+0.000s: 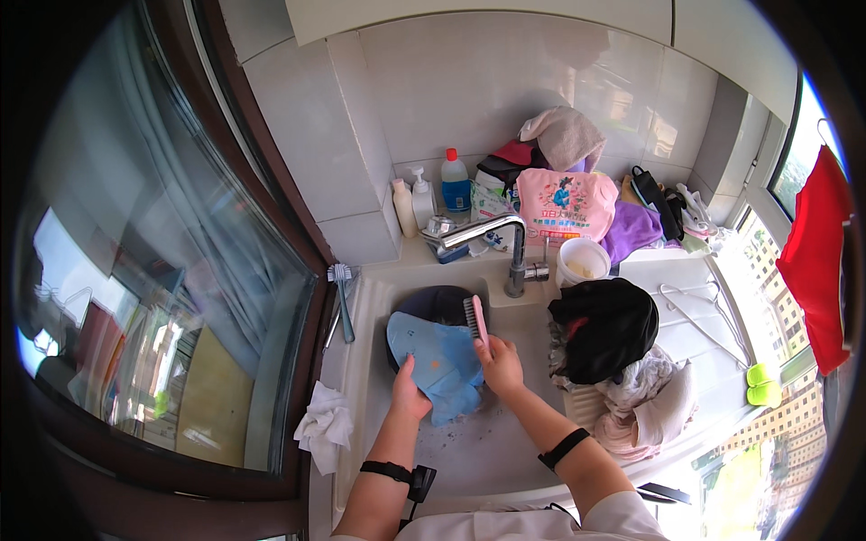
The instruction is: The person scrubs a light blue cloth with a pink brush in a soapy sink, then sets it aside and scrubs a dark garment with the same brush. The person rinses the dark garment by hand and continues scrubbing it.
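My left hand (410,392) grips the near edge of a wet light-blue cloth (440,355), thumb on top. Small dark marks and an orange spot show on the fabric. A pink-backed scrub brush (477,321) is held upright in my right hand (501,365), its dark bristles facing left above the cloth's right side. The cloth lies partly over a dark round basin (440,304) in the white sink (500,446), and its lower part hangs towards the sink floor. Dark specks dot the sink floor near it. What the basin holds is mostly hidden.
A chrome faucet (517,250) rises behind the basin. Black cloth (605,331) and pale garments (649,399) are heaped on the washboard side at right. A white tub (583,260), a blue bottle (455,182) and a pink detergent bag (567,203) line the back. A dish brush (344,304) lies left.
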Available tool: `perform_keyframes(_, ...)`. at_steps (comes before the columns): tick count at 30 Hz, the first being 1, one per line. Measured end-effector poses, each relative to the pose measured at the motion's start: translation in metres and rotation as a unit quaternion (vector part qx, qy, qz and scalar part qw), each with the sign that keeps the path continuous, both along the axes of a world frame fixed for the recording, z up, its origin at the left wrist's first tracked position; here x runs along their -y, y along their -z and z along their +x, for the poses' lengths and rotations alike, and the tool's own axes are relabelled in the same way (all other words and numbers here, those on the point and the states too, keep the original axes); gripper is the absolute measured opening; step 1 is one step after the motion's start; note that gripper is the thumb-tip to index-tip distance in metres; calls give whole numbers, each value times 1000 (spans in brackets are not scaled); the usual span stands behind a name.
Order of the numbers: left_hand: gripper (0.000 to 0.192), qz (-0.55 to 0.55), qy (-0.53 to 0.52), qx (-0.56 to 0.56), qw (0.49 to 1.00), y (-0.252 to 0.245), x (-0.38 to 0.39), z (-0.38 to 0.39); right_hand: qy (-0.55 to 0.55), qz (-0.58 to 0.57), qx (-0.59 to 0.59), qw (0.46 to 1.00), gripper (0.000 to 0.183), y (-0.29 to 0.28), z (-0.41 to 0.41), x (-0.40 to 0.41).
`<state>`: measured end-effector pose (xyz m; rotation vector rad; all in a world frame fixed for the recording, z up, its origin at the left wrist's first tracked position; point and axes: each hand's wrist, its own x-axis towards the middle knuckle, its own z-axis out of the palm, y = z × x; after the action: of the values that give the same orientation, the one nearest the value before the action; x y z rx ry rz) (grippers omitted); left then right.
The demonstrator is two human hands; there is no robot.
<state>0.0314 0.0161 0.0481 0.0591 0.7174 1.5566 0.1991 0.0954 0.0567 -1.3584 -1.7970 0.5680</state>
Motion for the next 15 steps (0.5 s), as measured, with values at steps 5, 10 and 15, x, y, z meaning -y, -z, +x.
perform_keyframes(5, 57, -35, -28, -16, 999, 8, -9, 3, -142, -112, 61, 982, 37, -17, 4, 43)
perform_keyframes(10, 57, 1, -12, 24, 1000, 11, -5, 14, -250, -129, 192, 940, 37, -5, 1, 52)
perform_keyframes(15, 57, 17, -18, 32, 999, 10, -2, 8, -171, -168, 157, 958, 39, -7, -4, 52)
